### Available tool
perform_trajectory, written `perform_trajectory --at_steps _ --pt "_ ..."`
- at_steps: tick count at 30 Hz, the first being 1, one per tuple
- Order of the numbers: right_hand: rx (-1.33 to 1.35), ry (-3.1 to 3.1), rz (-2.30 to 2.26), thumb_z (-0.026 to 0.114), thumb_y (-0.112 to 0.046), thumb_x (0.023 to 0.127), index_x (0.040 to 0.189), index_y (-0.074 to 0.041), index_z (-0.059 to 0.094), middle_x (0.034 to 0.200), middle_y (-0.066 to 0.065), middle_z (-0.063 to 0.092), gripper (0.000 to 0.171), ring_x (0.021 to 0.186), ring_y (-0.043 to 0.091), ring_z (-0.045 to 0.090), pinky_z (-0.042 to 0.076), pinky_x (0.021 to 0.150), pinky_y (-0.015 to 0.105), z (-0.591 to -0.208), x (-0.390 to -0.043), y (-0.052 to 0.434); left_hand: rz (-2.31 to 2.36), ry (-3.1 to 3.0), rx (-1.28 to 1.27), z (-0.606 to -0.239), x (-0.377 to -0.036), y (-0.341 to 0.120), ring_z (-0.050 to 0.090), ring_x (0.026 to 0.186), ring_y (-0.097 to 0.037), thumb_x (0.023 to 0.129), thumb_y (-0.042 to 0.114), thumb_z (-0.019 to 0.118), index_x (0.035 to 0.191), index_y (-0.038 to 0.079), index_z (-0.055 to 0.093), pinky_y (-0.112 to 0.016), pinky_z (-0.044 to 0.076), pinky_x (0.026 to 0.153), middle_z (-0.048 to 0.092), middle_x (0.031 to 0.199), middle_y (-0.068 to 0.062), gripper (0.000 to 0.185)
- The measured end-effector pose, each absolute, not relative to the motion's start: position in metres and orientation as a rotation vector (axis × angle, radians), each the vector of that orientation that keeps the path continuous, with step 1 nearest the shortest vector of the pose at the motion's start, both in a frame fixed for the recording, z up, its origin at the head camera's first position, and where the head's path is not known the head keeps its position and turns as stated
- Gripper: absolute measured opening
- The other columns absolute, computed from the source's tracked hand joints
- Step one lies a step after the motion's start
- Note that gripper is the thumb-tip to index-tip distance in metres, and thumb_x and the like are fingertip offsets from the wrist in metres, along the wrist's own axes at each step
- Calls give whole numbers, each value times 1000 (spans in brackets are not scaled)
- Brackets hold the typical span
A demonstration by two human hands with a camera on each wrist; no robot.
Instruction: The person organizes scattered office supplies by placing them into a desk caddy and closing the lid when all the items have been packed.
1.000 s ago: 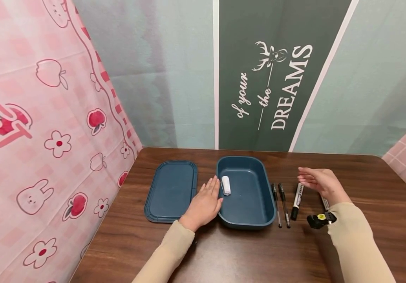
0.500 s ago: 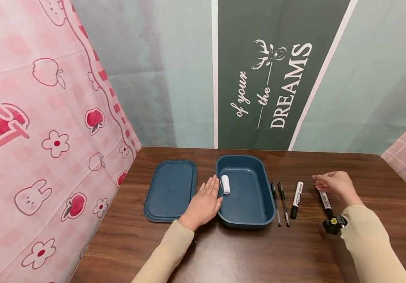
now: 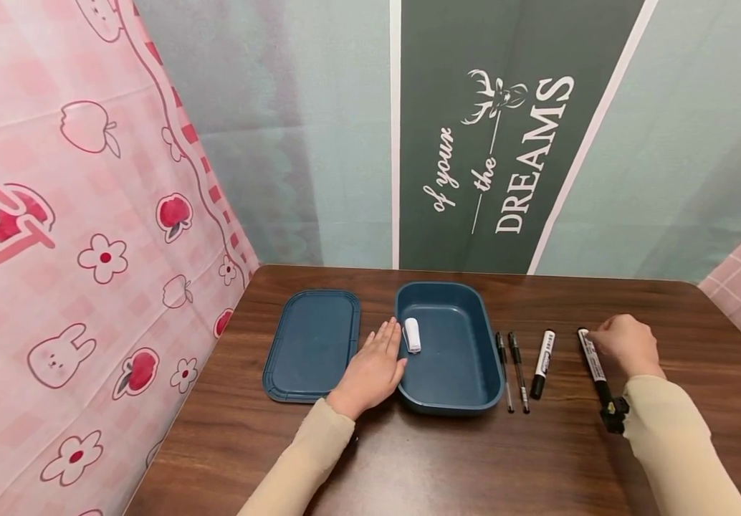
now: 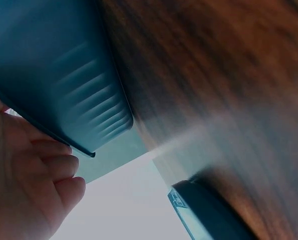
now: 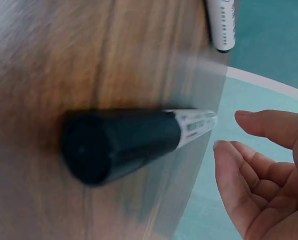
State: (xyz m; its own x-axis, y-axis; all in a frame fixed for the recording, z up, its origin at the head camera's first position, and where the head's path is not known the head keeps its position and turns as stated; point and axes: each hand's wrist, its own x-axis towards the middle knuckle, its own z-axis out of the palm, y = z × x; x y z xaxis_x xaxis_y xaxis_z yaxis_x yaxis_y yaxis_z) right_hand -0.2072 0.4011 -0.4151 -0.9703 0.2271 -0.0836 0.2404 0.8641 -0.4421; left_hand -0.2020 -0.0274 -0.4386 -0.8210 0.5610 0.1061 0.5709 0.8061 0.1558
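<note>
- The right hand point(image 3: 628, 345) sits at the far end of a marker point(image 3: 594, 367) on the table; its fingers point(image 5: 261, 172) are loosely curved and, in the right wrist view, stand just beside the white barrel without wrapping it. Whether a fingertip touches the marker's tip I cannot tell.
- The marker runs from those fingertips back along the inner side of the wrist, its black cap end toward the person.
- It has a white printed barrel and a thick black cap, and lies flat on the wood.
- A second marker point(image 3: 543, 362) of the same kind lies near the fingers on their inner side; beyond it are two thin black pens point(image 3: 514, 371), side by side.
- The left hand point(image 3: 373, 369) lies flat, fingers straight and together, palm down on the table, with the fingertips against the left wall of the blue box point(image 3: 474, 344).
- Inside the box, just past those fingertips, lies a small white object point(image 3: 412, 335).
- The blue lid point(image 3: 311, 345) lies flat just outside the left hand.
- The table point(image 3: 448, 466) is dark brown woodgrain; behind it hang a pink cartoon-print cloth point(image 3: 67, 236) and a grey-green backdrop point(image 3: 506, 136) lettered "of your the DREAMS".
</note>
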Motion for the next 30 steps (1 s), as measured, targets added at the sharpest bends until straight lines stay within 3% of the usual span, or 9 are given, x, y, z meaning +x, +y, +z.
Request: perform_trajectory --at_steps 5,12,17,24,30 --pt "384 2969 -693 60 -20 87 61 -5 58 54 1 48 30 53 21 45 35 45 32 -419 -206 401 -282 -2925 -924 -440 -203 -28 20 141 -25 102 31 39 147 -3 24 -38 23 113 21 153 -17 59" --pt "342 2944 -704 65 -16 85 65 1 66 54 -1 56 27 56 21 51 39 49 32 -424 -207 406 -273 -2917 -923 -440 -203 -27 21 141 -25 102 31 39 147 -4 25 -38 24 113 21 153 -17 58" --pt "361 2911 -656 64 -16 85 55 -6 58 51 -2 49 32 54 21 46 37 50 32 -421 -211 405 -280 -2919 -946 -440 -204 -26 20 141 -25 102 31 39 147 -4 25 -38 24 113 20 153 -18 59" --pt "391 2907 -645 66 -16 83 57 -5 59 55 1 51 30 57 23 47 39 50 34 -420 -215 397 -280 -2933 -929 -438 -204 -28 20 141 -26 102 31 40 147 -4 25 -39 23 113 21 153 -18 58" --pt "406 2878 -619 66 -14 83 55 -7 50 54 3 45 33 53 21 45 39 49 33 -423 -219 393 -298 -2955 -930 -437 -202 -30 19 141 -25 102 31 39 147 -4 24 -39 23 113 19 154 -17 59"
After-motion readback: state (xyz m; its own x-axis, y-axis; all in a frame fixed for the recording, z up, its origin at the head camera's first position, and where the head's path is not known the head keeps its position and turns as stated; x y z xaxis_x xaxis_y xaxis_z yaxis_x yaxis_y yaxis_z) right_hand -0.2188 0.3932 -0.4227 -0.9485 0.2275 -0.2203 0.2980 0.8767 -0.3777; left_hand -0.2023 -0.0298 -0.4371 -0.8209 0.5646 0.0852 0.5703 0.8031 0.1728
